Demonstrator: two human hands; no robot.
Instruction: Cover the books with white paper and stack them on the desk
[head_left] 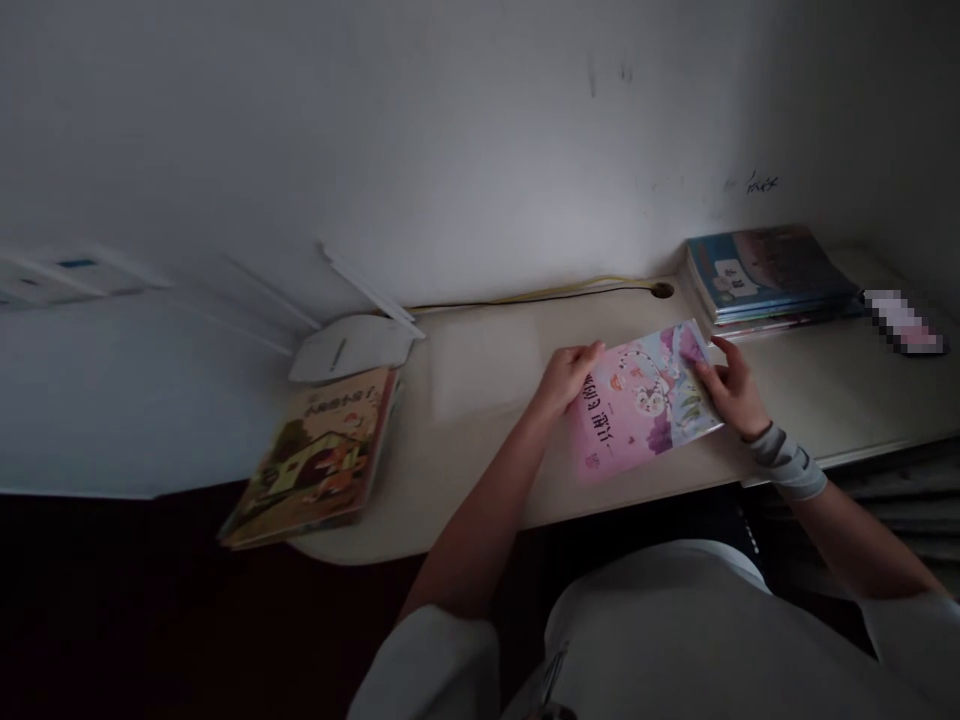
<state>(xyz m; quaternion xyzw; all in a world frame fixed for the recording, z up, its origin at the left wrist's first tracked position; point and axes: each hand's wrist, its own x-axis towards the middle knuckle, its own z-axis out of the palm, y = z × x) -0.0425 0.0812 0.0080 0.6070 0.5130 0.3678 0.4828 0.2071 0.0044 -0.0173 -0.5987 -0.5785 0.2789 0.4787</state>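
A pink picture book (pixel 641 405) with Chinese title characters and a flower-and-bird cover lies tilted over the desk top (pixel 480 370). My left hand (pixel 568 378) grips its upper left edge. My right hand (pixel 733 388) holds its right side, fingers spread over the cover. A grey band (pixel 787 462) wraps my right wrist. Left of my hands, a picture book with a green and brown cover (pixel 307 460) sits at the rounded desk end, overhanging the edge. A stack of books with a blue top cover (pixel 769 275) stands at the back right, beyond my right hand.
A white wall rises behind the desk. A cable (pixel 532 295) runs along the back to a round grommet hole (pixel 661 290). A white folded object (pixel 352 348) lies at the back left, and a pixelated item (pixel 904 322) lies at the right.
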